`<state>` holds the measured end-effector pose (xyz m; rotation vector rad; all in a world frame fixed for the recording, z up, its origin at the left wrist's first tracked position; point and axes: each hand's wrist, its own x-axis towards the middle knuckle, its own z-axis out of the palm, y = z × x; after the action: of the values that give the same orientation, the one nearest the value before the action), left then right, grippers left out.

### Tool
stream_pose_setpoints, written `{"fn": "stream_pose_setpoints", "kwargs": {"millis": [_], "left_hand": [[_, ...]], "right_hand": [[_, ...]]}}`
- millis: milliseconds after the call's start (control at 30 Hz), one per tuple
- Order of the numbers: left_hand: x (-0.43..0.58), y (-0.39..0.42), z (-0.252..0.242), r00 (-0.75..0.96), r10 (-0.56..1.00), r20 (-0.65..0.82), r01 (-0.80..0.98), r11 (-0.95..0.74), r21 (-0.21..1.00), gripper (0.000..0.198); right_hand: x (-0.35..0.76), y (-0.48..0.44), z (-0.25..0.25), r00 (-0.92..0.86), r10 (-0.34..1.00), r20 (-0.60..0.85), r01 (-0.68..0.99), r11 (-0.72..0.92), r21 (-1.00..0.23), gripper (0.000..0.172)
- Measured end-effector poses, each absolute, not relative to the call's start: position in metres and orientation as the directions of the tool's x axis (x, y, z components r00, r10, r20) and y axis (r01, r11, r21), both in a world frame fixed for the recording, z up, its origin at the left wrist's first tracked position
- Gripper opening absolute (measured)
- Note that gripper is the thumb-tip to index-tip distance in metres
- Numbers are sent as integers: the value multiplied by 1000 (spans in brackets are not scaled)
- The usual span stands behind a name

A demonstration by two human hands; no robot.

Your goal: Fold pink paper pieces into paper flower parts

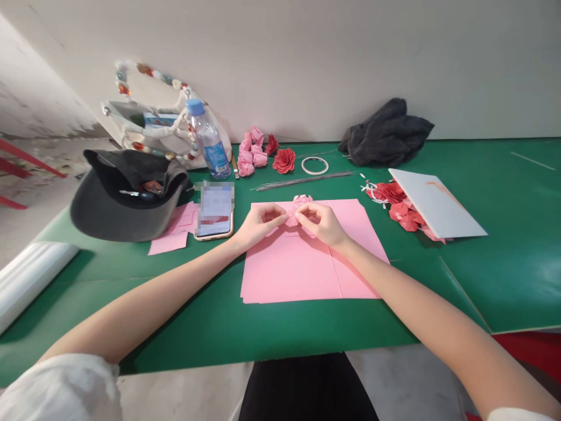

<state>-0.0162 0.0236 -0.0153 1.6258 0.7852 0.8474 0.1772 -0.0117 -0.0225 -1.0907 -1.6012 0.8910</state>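
Observation:
My left hand [260,224] and my right hand [316,222] meet above a stack of pink paper sheets [302,263]. Between their fingertips they pinch a small folded piece of pink paper [287,217], which is partly hidden by my fingers. My wrists rest just over the stack. A curled pink paper scrap [302,200] lies at the stack's far edge, close to my right hand.
On the green table mat [495,280] are pink paper roses [252,153], a red paper rose [284,161], a tape roll [314,165], thin wires [302,181], a phone [214,210], a water bottle [209,140], a black cap [127,196], and red paper pieces [401,204] under a white board [433,202].

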Motion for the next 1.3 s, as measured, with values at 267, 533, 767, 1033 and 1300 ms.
{"fn": "stream_pose_setpoints", "kwargs": {"millis": [267, 533, 767, 1033, 1300], "left_hand": [[-14, 18, -11, 595, 793, 130, 19, -176, 984, 29], [-19, 22, -13, 600, 794, 101, 120, -214, 969, 29], [-16, 21, -13, 576, 807, 127, 70, -204, 977, 32], [-16, 21, -14, 575, 809, 124, 102, -221, 970, 35], [-16, 22, -14, 549, 829, 107, 166, -234, 958, 35]], "right_hand": [[176, -16, -21, -208, 923, 323, 285, 373, -883, 12], [175, -17, -20, -273, 901, 337, 343, 418, -841, 13], [176, -18, -19, -220, 914, 341, 350, 401, -847, 14], [176, -18, -18, -197, 913, 357, 325, 405, -855, 14], [176, -17, -18, -276, 882, 383, 439, 470, -766, 18]]}}
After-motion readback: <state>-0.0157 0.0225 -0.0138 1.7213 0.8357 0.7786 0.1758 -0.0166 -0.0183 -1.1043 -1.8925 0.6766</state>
